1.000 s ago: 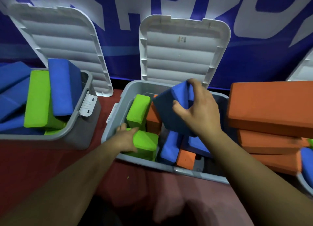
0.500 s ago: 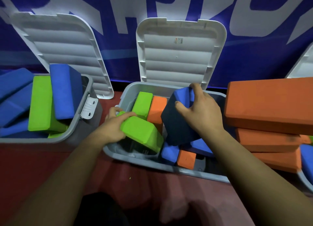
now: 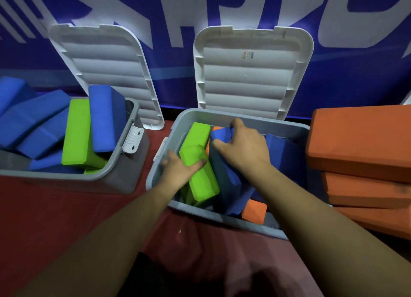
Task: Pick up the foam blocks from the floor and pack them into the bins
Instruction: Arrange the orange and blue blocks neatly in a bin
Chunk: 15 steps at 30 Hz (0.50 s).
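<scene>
Head view, looking down at two open grey bins on a red floor (image 3: 66,207). The middle bin (image 3: 155,181) stands at centre, its white ribbed lid (image 3: 251,78) raised against a blue banner (image 3: 173,83) with large white lettering on the far side. The left hand (image 3: 178,171) reaches into the left part of this bin and holds a green block (image 3: 202,181), which lies tilted. The thumb rests across the block's upper face, and the fingers wrap down its left side, between block and bin wall, where they are blurred. The right hand (image 3: 244,147) grips a dark blue block (image 3: 224,178) standing on edge just right of the green one. Its fingers curl over the far upper edge and the thumb presses the near face. Also inside the middle bin are a second green block (image 3: 196,134) upright at the far left, a sliver of orange block (image 3: 208,148) between green and blue, another blue block (image 3: 282,156) toward the right wall, and a small orange block (image 3: 253,212) by the near rim. The left bin (image 3: 124,149), well apart from both hands, holds a third green block (image 3: 77,134) on edge. An upright blue block (image 3: 104,118) stands just to its right and leaning blue blocks (image 3: 33,123) lie to its left. This bin's own lid (image 3: 106,69) is likewise raised, and a white latch (image 3: 133,138) hangs on its right wall. A stack of large orange blocks (image 3: 360,141) rises just right of the middle bin; what it rests on cannot be told.
</scene>
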Each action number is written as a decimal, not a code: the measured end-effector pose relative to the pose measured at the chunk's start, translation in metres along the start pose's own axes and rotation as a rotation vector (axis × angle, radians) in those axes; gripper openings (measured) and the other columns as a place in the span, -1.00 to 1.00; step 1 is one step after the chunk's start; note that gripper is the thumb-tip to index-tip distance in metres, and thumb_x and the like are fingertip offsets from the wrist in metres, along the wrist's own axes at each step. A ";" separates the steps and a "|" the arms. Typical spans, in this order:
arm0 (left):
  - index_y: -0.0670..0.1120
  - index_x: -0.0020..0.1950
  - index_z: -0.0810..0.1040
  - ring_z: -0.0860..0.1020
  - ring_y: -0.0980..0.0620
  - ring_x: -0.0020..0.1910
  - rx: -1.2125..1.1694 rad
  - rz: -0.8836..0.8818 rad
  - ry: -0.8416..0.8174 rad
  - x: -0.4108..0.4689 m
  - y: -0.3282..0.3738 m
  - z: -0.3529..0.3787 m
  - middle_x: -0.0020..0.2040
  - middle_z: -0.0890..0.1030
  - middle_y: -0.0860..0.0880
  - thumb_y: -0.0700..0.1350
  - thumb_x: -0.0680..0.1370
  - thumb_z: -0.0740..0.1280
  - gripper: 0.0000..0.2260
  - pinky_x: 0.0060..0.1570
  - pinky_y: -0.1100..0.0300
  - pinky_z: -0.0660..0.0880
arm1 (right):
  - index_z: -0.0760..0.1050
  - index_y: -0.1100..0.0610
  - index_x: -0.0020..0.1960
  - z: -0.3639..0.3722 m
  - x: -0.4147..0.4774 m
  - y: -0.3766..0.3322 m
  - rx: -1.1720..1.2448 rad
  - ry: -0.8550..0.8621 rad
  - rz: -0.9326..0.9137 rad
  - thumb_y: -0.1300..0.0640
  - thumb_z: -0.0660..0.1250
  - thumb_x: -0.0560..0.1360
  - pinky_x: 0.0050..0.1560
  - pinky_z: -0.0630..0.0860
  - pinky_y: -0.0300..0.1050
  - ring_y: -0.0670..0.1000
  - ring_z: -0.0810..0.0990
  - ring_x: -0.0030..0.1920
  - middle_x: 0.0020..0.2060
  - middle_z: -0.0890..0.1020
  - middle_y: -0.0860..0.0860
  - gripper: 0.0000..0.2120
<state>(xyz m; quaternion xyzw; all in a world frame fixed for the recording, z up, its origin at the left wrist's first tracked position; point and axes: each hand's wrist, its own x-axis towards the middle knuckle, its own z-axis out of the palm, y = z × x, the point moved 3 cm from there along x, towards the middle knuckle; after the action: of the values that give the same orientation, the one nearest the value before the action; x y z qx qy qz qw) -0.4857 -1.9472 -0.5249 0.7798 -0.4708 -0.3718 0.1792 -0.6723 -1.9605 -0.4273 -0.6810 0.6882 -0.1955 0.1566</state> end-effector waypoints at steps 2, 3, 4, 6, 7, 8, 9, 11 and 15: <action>-0.15 0.42 0.14 0.50 -0.21 0.26 -0.066 -0.043 -0.033 0.003 -0.002 0.004 0.34 0.47 -0.22 0.47 0.27 0.37 -0.02 0.24 -0.09 0.48 | 0.40 0.13 0.18 0.001 0.005 0.005 0.039 -0.005 0.055 -0.20 0.33 0.43 0.00 0.47 0.06 0.28 0.58 0.08 0.02 0.64 0.20 -0.51; -0.10 0.48 0.11 0.51 -0.22 0.26 -0.066 -0.011 -0.043 0.002 -0.001 0.003 0.36 0.48 -0.20 0.43 0.35 0.32 -0.08 0.22 -0.10 0.48 | 0.40 0.13 0.18 0.003 0.007 0.009 0.071 -0.016 0.093 -0.20 0.33 0.43 0.02 0.48 0.06 0.28 0.57 0.11 0.04 0.64 0.19 -0.50; -0.03 0.55 0.05 0.50 -0.23 0.27 -0.061 0.035 -0.018 0.003 0.000 0.001 0.39 0.46 -0.19 0.33 0.48 0.29 -0.19 0.24 -0.09 0.46 | 0.39 0.13 0.20 0.004 0.009 0.013 0.113 -0.036 0.136 -0.20 0.34 0.43 0.05 0.48 0.06 0.27 0.56 0.13 0.07 0.63 0.18 -0.49; 0.14 0.58 0.02 0.54 -0.24 0.20 -0.059 0.128 0.103 0.004 0.000 -0.011 0.38 0.48 -0.15 0.10 0.63 0.21 -0.42 0.19 -0.05 0.47 | 0.38 0.14 0.26 0.008 0.010 0.022 0.209 -0.092 0.200 -0.21 0.35 0.45 0.11 0.49 0.05 0.25 0.54 0.19 0.15 0.61 0.16 -0.44; 0.22 0.56 0.08 0.57 -0.24 0.13 -0.059 0.159 0.154 0.006 -0.002 -0.018 0.34 0.52 -0.13 0.03 0.66 0.16 -0.50 0.12 -0.01 0.50 | 0.36 0.14 0.30 0.011 0.009 0.025 0.257 -0.124 0.216 -0.21 0.36 0.46 0.13 0.47 0.04 0.24 0.53 0.21 0.18 0.60 0.16 -0.42; 0.26 0.53 0.17 0.58 -0.22 0.06 -0.057 0.181 0.179 0.011 -0.005 -0.023 0.30 0.55 -0.12 -0.02 0.67 0.13 -0.56 0.03 0.06 0.50 | 0.34 0.12 0.34 0.013 0.007 0.026 0.300 -0.157 0.221 -0.21 0.37 0.47 0.14 0.45 0.02 0.23 0.52 0.23 0.22 0.58 0.15 -0.40; 0.28 0.49 0.26 0.57 -0.20 0.04 -0.044 0.189 0.177 0.014 -0.007 -0.026 0.29 0.56 -0.13 -0.03 0.67 0.11 -0.60 -0.02 0.12 0.47 | 0.31 0.10 0.39 0.017 0.004 0.027 0.333 -0.185 0.222 -0.21 0.37 0.48 0.17 0.43 0.01 0.22 0.51 0.26 0.25 0.57 0.14 -0.38; 0.30 0.48 0.28 0.52 -0.17 0.21 0.042 0.178 0.116 0.016 -0.007 -0.025 0.39 0.47 -0.18 0.07 0.66 0.13 -0.62 0.14 0.10 0.45 | 0.20 0.05 0.49 0.025 0.000 0.028 0.394 -0.250 0.232 -0.23 0.37 0.48 0.27 0.42 0.03 0.21 0.49 0.31 0.32 0.52 0.14 -0.28; 0.29 0.57 -0.04 0.27 -0.22 0.48 0.218 0.154 -0.039 0.002 0.011 -0.010 0.50 0.20 -0.31 0.27 0.46 0.39 -0.18 0.40 0.01 0.26 | -0.05 -0.10 0.58 0.036 -0.006 0.026 0.475 -0.408 0.255 -0.27 0.36 0.26 0.30 0.45 0.05 0.18 0.50 0.27 0.36 0.44 0.16 0.02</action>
<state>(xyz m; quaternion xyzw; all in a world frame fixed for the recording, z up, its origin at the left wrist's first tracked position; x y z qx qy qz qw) -0.4844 -1.9553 -0.5123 0.7488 -0.5701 -0.3188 0.1121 -0.6772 -1.9565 -0.4717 -0.5590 0.6576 -0.1889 0.4684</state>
